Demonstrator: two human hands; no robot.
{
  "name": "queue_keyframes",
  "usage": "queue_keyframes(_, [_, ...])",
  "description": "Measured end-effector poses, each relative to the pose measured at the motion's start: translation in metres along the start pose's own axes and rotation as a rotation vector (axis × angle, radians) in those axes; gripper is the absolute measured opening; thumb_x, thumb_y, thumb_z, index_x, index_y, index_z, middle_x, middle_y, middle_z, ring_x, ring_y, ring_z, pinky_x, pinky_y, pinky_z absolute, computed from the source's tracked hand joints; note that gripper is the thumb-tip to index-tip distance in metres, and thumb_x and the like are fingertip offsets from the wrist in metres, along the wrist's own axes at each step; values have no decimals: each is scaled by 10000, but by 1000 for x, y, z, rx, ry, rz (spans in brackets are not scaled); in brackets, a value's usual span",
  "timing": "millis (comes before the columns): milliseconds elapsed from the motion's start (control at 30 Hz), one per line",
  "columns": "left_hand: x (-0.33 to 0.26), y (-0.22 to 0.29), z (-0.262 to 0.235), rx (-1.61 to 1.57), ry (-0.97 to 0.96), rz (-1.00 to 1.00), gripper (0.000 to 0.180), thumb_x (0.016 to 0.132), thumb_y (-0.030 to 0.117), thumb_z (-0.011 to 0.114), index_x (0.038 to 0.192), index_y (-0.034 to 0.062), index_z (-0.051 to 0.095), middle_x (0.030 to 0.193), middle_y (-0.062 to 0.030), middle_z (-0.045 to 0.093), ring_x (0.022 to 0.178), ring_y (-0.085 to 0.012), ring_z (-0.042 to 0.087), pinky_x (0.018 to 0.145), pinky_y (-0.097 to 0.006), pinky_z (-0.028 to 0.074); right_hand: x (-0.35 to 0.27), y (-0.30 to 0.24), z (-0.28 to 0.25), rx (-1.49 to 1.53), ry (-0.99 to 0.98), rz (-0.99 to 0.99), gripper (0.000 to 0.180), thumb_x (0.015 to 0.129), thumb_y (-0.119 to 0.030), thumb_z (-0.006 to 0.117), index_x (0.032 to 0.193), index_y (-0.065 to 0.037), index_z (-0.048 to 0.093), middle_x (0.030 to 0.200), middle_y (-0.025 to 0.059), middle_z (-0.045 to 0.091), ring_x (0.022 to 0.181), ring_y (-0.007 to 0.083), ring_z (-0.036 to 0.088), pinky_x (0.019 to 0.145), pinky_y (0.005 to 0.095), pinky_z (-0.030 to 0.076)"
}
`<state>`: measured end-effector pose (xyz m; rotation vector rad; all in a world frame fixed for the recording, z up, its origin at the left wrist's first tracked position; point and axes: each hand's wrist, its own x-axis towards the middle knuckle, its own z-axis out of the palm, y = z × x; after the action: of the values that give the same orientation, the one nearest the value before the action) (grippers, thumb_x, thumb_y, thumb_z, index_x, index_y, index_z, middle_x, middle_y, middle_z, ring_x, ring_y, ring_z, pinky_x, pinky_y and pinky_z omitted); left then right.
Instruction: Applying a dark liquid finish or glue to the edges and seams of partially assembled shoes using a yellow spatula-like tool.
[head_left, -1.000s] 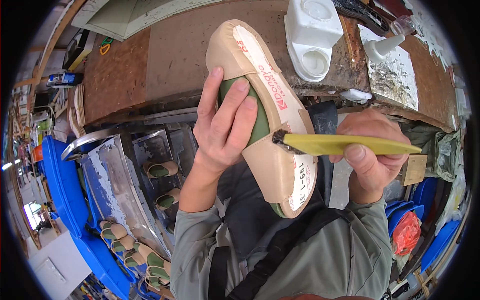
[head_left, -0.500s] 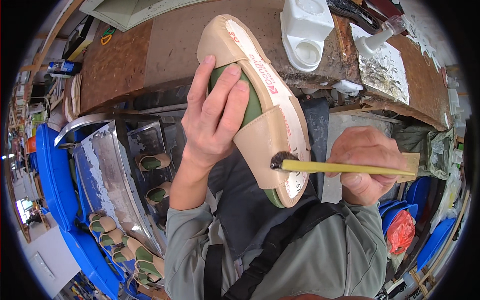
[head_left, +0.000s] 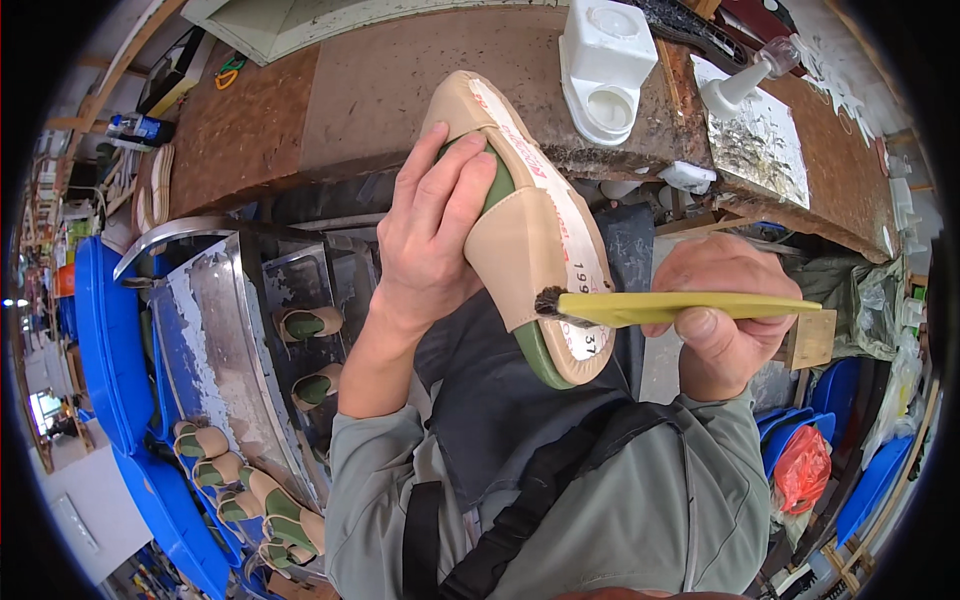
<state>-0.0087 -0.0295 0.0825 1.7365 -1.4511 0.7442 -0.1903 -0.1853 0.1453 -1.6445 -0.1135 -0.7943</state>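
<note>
A beige leather shoe upper (head_left: pixel 515 255) is stretched over a green shoe last (head_left: pixel 538 352), its white printed insole (head_left: pixel 578 255) facing up and to the right. My left hand (head_left: pixel 430 230) grips it from the left side, fingers wrapped over the green last near the toe end. My right hand (head_left: pixel 722 305) is closed around the yellow handle of a brush (head_left: pixel 640 307). The brush's dark bristles (head_left: pixel 549 302) meet the beige edge near the heel end. Whether they press on it or hover just above, I cannot tell.
Ahead, the brown workbench (head_left: pixel 370 100) carries a white plastic container (head_left: pixel 608 65), a clear-tipped bottle (head_left: pixel 740 90) and a stained white sheet (head_left: pixel 755 145). At left stand a metal rack (head_left: pixel 215 330) and several similar shoes (head_left: pixel 285 510). A red plastic bag (head_left: pixel 802 465) lies at right.
The shoe has tilted, its toe end shifting down and right and its heel end slightly up. The brush has moved a little toward the heel end, its handle turned to show a broader side.
</note>
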Motion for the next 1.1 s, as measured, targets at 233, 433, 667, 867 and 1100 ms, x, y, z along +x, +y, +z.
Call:
queue_keyframes(233, [2,8,-3,-93,-100,-103,626,552,173,794,1111,23,556,1142,-125,564,1061,-368,542,776,-381,529,-1,-5,-1,29,-2,-16,156,685,-46,728,788,52,663,672,145,644,572,211,613,515,295,492])
queue_keyframes(433, [2,15,1,-197,-186,-156,651,525,160,806,1106,16,550,1118,-134,564,1031,-353,555,821,-387,508,-3,-7,-5,44,0,-42,155,682,-35,722,792,54,661,673,146,644,575,215,615,517,300,493])
queue_keyframes(667, [2,26,5,-399,-304,-309,589,560,144,804,1079,20,554,1064,-142,573,968,-324,583,834,-371,497,-3,-6,-11,72,18,-63,164,669,-32,727,790,56,659,672,143,643,575,217,613,519,303,492])
queue_keyframes(867, [1,35,6,-657,-434,-468,542,592,123,785,1072,23,554,1056,-147,583,952,-318,599,826,-371,499,-4,-2,-16,72,30,-89,161,671,-32,731,790,51,661,673,140,645,581,214,612,528,299,496])
queue_keyframes(1100, [1,44,5,-800,-588,-606,558,604,146,827,1083,27,566,1086,-90,597,978,-190,601,856,-314,477,-3,6,-23,98,30,-60,166,681,-61,730,788,47,663,675,141,646,585,218,612,547,304,504])
